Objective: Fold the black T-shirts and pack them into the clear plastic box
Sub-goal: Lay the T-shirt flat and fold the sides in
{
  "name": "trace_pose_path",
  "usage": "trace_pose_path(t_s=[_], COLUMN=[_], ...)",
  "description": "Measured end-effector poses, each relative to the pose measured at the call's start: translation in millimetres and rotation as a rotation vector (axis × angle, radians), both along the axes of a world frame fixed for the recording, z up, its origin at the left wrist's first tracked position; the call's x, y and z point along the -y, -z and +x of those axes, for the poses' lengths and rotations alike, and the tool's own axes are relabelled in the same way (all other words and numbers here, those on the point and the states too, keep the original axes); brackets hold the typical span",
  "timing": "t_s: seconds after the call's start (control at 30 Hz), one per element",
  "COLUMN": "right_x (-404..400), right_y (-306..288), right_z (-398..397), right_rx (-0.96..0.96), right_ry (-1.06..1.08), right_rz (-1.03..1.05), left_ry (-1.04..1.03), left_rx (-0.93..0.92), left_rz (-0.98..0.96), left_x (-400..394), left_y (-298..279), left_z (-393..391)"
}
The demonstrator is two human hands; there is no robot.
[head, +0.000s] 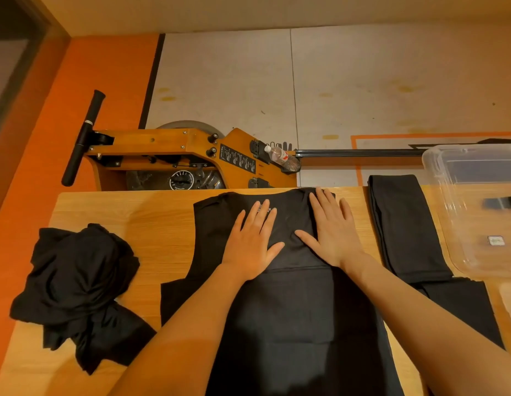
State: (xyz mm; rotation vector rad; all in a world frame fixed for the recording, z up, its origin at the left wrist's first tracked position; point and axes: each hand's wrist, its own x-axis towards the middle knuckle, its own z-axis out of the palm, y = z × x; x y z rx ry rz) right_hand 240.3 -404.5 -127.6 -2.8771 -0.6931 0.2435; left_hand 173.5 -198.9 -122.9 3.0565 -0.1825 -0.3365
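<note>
The single head view looks steeply down, close over the wooden table (111, 212), facing the far wall.

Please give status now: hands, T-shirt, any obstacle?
Left hand and right hand open, pressing flat on spread T-shirt. Clear plastic box at right, nothing blocking.

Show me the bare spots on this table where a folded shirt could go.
Bare wood lies on the wooden table between the crumpled black T-shirt pile and the flat black T-shirt under both hands, and along the far left edge. The right is crowded: folded black T-shirt, clear plastic box.
</note>
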Motion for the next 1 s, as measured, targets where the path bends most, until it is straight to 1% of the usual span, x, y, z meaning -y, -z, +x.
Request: trace_pose_path(t_s=[0.07, 0.2, 0.33, 0.47, 0.7, 0.93, 1.0], right_x=[-1.3, -5.6, -7.9, -12.1, -16.1, -27.8, -26.8], right_y=[-0.6, -0.5, 1.2, -1.2, -4.2, -6.2, -13.2], right_z=[-3.4, -6.8, -5.0, -4.8, 2.4, 6.9, 3.7], right_rx=[0.015, 0.024, -0.001, -0.024, 0.070, -0.032, -0.014], right_ry=[0.007, -0.022, 0.017, 0.042, -0.011, 0.045, 0.068], right_rz=[-0.001, -0.005, -0.012, -0.032, -0.030, -0.108, -0.071], left_ry=[-0.012, -0.099, -0.245, -0.376, -0.357, -0.329, -0.349], left_rx=[0.008, 0.018, 0.017, 0.009, 0.001, -0.027, -0.013], left_rz=[-0.007, 0.003, 0.062, 0.064, 0.039, 0.048, 0.033], left_x=[0.3, -11.1, -35.1, -52.8, -68.5, -76.8, -77.9], left_y=[-2.5, -6.6, -5.8, -4.5, -3.3, -6.4, -11.2], left_z=[0.3, -4.2, -17.1, -20.5, -9.3, -6.6, -7.9])
